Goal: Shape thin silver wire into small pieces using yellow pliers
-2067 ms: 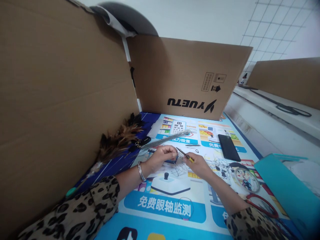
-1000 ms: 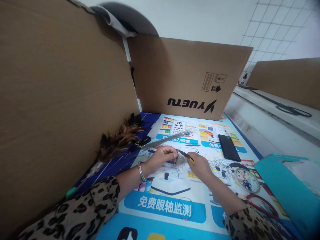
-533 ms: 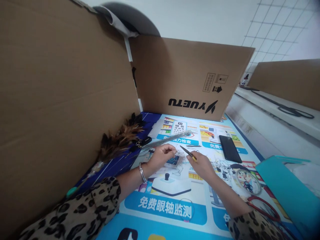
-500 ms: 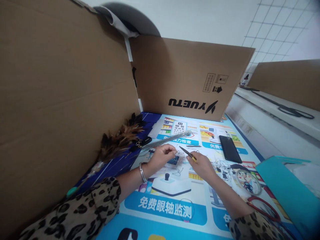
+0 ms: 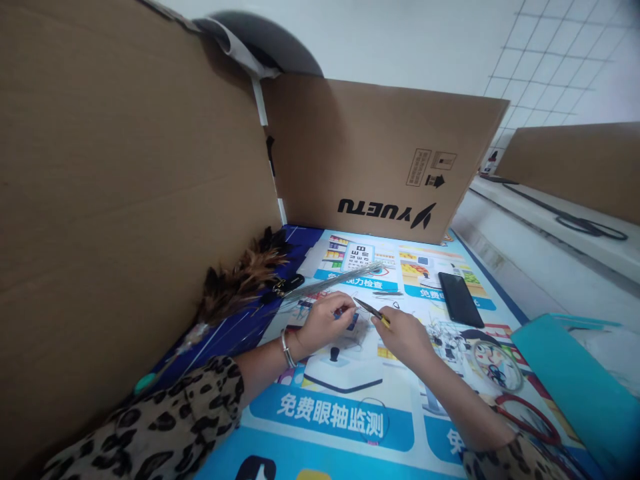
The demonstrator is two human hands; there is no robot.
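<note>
My left hand [image 5: 323, 320], with a silver bangle on the wrist, is pinched closed on a small item I cannot make out, held just above the printed poster [image 5: 330, 417]. My right hand [image 5: 403, 333] grips a thin dark tool with a yellow handle [image 5: 371, 311], its tip pointing at the left fingertips. Thin wire pieces [image 5: 440, 331] lie on the poster to the right of my hands. Both sleeves are leopard print.
Cardboard walls stand at the left [image 5: 125, 187] and back [image 5: 375, 160]. Brown feathers [image 5: 240, 280] and a bundle of long thin wires [image 5: 335, 280] lie at the left. A black phone [image 5: 459, 299], a tape roll [image 5: 495, 363], a red ring [image 5: 525, 408] and a teal tray [image 5: 580, 383] sit right.
The hands parted slightly half a second ago, then came together again; the tool tip now points back at the left fingertips. The view shifted slightly.
</note>
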